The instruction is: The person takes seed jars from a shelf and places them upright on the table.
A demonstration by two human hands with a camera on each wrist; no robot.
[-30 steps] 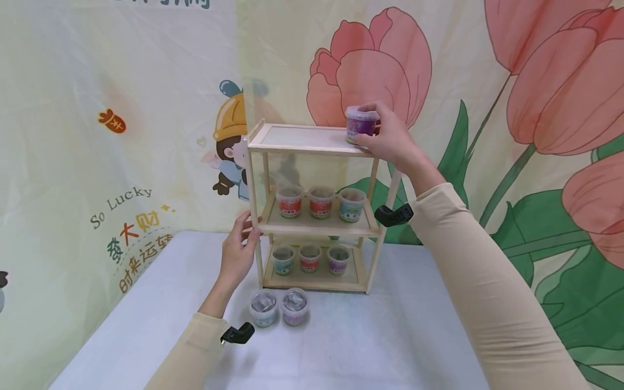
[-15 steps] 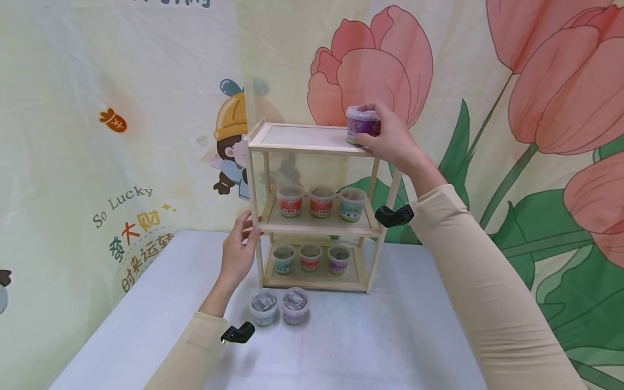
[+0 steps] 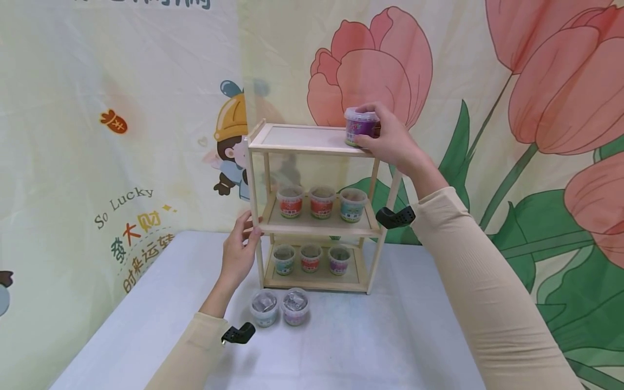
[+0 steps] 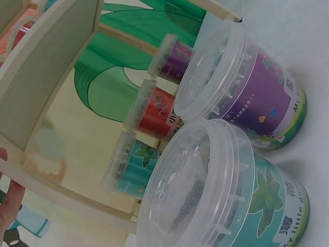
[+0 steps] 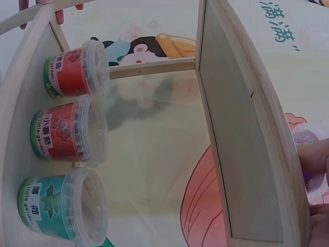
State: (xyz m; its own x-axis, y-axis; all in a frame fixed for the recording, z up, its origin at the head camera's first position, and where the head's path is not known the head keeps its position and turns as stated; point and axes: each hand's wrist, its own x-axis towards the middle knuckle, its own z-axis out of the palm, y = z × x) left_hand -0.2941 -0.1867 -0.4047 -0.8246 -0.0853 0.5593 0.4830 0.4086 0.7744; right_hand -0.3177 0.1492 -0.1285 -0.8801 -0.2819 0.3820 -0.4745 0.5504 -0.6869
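- Your right hand [image 3: 390,142] grips the purple tub [image 3: 361,126], fingers over the lid and thumb on the near side. The tub sits at the right end of the top shelf [image 3: 297,138], upper middle of the head view, and appears to rest on the board close to the front rail.
- Set the tub flat before you loosen the grip. In the right wrist view only your fingertips [image 5: 313,157] show at the right edge past the shelf board, so judge the seating from the head view.
- Nudge it back from the front lip, so that the whole base is on the board and nothing overhangs.
- Your left hand [image 3: 237,254] holds the front left post of the wooden rack [image 3: 253,179], left of centre, fingers curled round the wood at the level of the middle shelf. Hold that post firmly, because the rack looks light and a push at the top could tip it.
- Open the fingers gently and lift straight up, so the lid does not drag the tub.
- Mind the two tubs on the table [image 3: 341,346], the teal tub [image 3: 264,307] and the second purple tub [image 3: 295,306], just in front of the rack, below centre; your left forearm lies near them.
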